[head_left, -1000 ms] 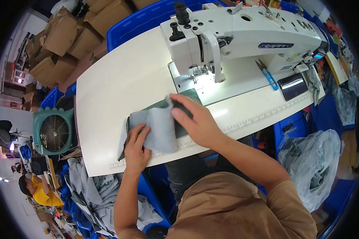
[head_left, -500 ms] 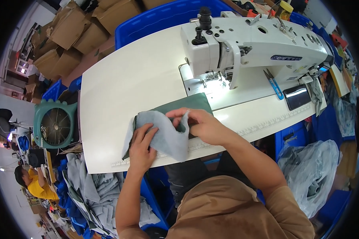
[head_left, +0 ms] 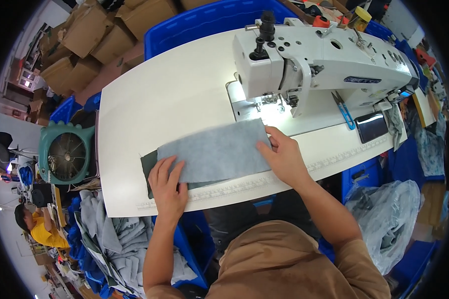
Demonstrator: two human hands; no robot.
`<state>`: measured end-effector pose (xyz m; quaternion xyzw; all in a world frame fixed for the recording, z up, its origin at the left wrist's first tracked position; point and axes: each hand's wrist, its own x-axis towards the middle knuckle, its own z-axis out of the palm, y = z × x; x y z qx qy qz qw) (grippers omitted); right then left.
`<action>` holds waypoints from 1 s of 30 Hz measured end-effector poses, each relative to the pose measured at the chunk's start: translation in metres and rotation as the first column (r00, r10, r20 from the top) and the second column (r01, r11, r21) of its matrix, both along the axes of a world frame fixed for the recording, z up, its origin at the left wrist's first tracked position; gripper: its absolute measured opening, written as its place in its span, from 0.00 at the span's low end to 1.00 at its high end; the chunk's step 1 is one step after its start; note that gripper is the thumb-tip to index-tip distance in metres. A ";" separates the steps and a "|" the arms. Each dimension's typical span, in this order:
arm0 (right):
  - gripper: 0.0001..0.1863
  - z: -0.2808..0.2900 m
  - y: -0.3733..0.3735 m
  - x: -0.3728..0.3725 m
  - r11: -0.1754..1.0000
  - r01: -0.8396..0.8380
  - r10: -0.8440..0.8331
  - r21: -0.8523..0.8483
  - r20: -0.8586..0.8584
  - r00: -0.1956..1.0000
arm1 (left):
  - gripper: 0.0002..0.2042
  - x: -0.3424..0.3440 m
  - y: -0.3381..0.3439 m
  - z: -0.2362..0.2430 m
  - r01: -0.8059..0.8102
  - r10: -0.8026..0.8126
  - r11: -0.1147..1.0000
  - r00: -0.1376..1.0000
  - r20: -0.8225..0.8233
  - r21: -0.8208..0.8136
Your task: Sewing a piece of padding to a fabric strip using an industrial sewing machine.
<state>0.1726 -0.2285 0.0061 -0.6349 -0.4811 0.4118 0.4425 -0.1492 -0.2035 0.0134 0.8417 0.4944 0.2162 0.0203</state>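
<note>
A light grey fabric piece (head_left: 214,149) lies spread over a dark green fabric piece (head_left: 148,172), whose left end and lower edge stick out from under it. My left hand (head_left: 167,188) rests on the left end of both layers, its fingers stretched out and slightly apart. At the other end, my right hand (head_left: 287,158) pinches the right edge of the grey piece between thumb and fingers. Just beyond the fabric stands a white sewing machine (head_left: 329,62), its lit needle area close to the top right corner of the cloth.
A ruler strip (head_left: 224,187) runs along the front of the white table (head_left: 129,119). Blue-handled snips (head_left: 345,112) and a phone (head_left: 371,127) lie on the right. Grey fabric pieces (head_left: 119,234) are heaped at lower left, near a green fan (head_left: 67,153). A person in yellow sits far left.
The grey fabric was folded and bunched up between my hands; now it lies flat over the green piece. My right hand has moved right to its edge, and my left slightly left.
</note>
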 end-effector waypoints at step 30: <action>0.17 0.001 -0.019 -0.002 0.970 -0.115 0.029 0.216 0.365 0.930 | 0.17 0.102 0.043 0.064 0.207 -0.153 0.959 0.953 0.261 -0.193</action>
